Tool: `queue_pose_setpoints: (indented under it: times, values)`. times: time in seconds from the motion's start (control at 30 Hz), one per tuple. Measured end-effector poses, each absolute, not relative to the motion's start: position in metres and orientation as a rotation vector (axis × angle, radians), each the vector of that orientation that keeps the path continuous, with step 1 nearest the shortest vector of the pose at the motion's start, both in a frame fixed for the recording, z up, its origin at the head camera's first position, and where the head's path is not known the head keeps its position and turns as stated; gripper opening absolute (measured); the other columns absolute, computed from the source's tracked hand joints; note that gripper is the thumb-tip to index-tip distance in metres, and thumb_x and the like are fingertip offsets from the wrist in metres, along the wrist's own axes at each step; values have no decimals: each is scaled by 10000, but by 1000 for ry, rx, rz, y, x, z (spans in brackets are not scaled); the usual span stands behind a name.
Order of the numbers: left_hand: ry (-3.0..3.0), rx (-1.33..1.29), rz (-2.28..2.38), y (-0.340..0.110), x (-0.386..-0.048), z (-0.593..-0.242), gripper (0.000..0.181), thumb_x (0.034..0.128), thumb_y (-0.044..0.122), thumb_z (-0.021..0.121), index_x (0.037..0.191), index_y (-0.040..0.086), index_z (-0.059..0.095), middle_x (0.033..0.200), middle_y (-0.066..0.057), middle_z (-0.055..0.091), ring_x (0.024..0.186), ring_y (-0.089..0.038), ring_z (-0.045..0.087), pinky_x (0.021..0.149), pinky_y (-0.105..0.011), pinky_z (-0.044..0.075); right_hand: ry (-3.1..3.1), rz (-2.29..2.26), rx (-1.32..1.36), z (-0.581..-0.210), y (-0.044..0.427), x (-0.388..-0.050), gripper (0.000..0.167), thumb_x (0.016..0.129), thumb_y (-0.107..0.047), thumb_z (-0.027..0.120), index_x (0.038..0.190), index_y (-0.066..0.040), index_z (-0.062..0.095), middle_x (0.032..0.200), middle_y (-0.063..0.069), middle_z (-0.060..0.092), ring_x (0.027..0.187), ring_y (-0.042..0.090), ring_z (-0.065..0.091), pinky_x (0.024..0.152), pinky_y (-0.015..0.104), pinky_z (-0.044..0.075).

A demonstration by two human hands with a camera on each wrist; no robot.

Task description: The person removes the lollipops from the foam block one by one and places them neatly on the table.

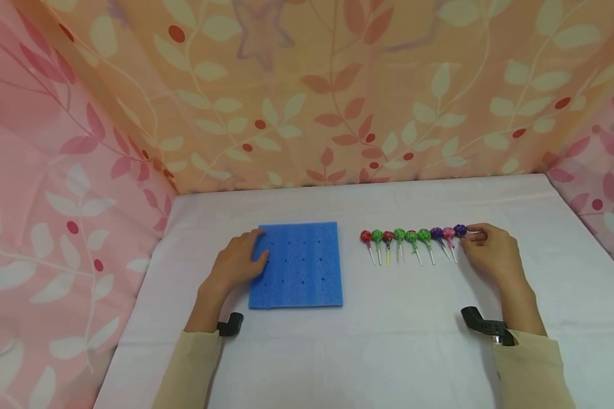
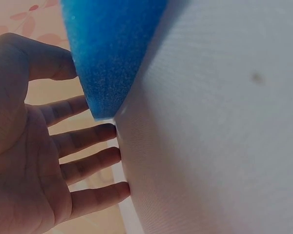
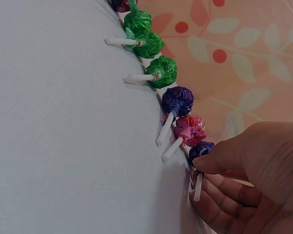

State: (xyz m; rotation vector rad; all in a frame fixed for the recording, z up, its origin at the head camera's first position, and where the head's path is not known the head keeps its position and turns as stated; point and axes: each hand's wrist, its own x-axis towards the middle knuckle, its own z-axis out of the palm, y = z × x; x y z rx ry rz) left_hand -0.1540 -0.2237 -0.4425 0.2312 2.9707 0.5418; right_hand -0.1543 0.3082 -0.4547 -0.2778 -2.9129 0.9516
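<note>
A flat blue foam block (image 1: 314, 289) with rows of small holes lies on the white cloth. My left hand (image 1: 236, 260) rests at its left edge, the thumb (image 2: 51, 61) touching the foam and the other fingers stretched out fairly straight. To the right, several wrapped lollipops lie side by side with their sticks toward me. At the right end of that row, my right hand (image 1: 493, 255) pinches a purple lollipop (image 3: 200, 150) by its head between thumb and fingers. Beside it lie a pink lollipop (image 3: 189, 130) and another purple-wrapped lollipop (image 3: 177, 100).
Further left in the row are green lollipops (image 1: 424, 235) and a red lollipop (image 1: 365, 236) at the far end. A leaf-patterned orange curtain (image 1: 297, 113) stands behind the table, with pink patterned cloth (image 1: 46, 187) along the left side.
</note>
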Motion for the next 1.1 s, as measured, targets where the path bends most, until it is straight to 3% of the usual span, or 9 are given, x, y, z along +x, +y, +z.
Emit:
queue_pose_setpoints:
  times: [0.1,0.33,0.47,0.87,1.1]
  values:
    - [2969,231,543,-224,-154,-443,623,1040,372,580,1588,107,446,1581,-188,546,1438,-443,537,1116,-668,489,-2912,942,-272,-454,309,-153,457,977,-176,662,1338,101,617,1158,327,732,1023,467,729,758,363,495]
    - [2966,248,560,-221,-156,-444,623,1038,369,584,1586,104,450,1585,-189,543,1445,-447,529,1126,-670,480,-2906,953,-276,-454,311,-150,490,1024,-261,629,1358,96,609,1190,346,718,1095,512,697,880,591,522]
    - [2961,253,553,-222,-156,-444,617,1043,360,578,1588,104,445,1583,-194,542,1444,-451,527,1123,-673,479,-2921,957,-309,-455,310,-148,521,1057,-326,580,1380,82,598,1212,354,700,1134,526,653,918,645,502]
    - [2933,277,562,-227,-162,-440,610,1057,374,569,1597,124,436,1598,-190,526,1464,-443,512,1134,-675,470,-2821,911,-293,-448,308,-152,491,1055,-313,557,1373,55,630,1221,336,713,1110,499,690,941,625,502]
    - [2844,274,611,-236,-154,-439,615,1072,402,553,1611,134,423,1637,-220,468,1523,-447,446,1196,-673,412,-2813,950,-181,-445,299,-151,492,1065,-289,570,1417,53,595,1344,373,606,1169,543,645,994,685,542]
